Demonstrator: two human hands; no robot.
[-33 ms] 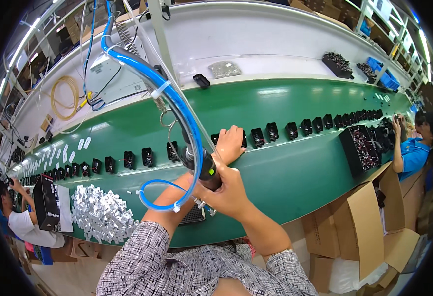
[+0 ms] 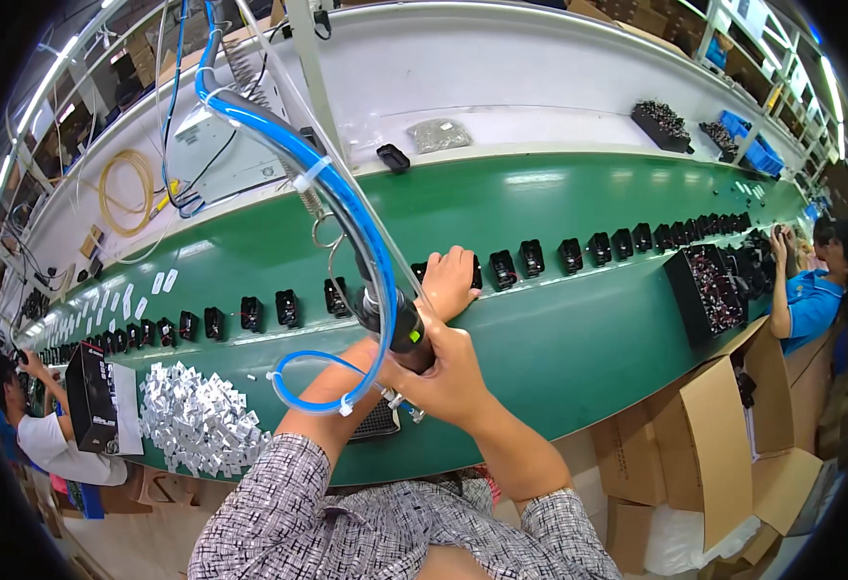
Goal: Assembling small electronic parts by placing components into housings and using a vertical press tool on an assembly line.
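My right hand (image 2: 453, 382) grips a hanging black air screwdriver (image 2: 397, 324) fed by a blue hose (image 2: 279, 135), its tip pointing down at the near edge of the green belt (image 2: 559, 338). Just beyond it, my left hand (image 2: 451, 278) lies with curled fingers over a small black part (image 2: 422, 271) in the row of black parts (image 2: 288, 307) on the belt. My left forearm passes behind the tool. A small dark grid plate (image 2: 377, 422) lies under the tool.
A heap of small white pieces (image 2: 197, 420) and a black box (image 2: 90, 396) sit at the left. A black tray of parts (image 2: 706, 290) and open cardboard boxes (image 2: 704, 435) are at the right. Co-workers work at the left (image 2: 42, 440) and right (image 2: 810, 295).
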